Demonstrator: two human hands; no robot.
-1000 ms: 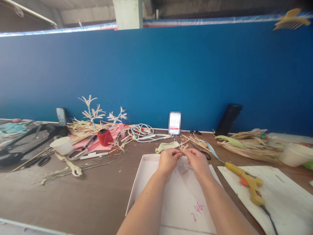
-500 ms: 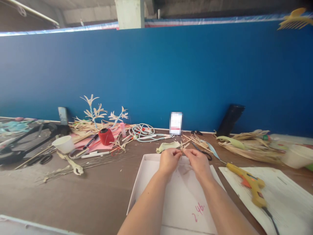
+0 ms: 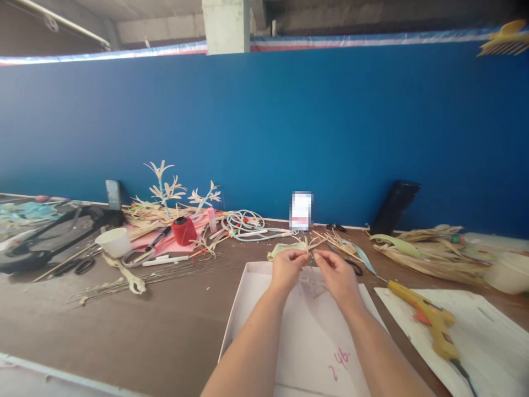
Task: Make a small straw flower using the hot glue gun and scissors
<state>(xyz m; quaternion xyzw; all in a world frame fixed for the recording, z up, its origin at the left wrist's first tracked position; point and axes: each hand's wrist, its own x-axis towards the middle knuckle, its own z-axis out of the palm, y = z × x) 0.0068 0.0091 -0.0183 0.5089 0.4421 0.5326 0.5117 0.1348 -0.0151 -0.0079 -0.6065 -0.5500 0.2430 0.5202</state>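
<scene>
Your right hand point(image 3: 338, 274) has eased slightly from your left hand point(image 3: 287, 270), whose fingers pinch pale strips point(image 3: 306, 244) at the box's point(image 3: 306, 342) twelve o'clock. Whether your right fingers grip anything, I can't tell.

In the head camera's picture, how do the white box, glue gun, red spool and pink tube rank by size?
1. White box
2. Glue gun
3. Red spool
4. Pink tube

Apparent size only: the first two sit nearer the camera.
</scene>
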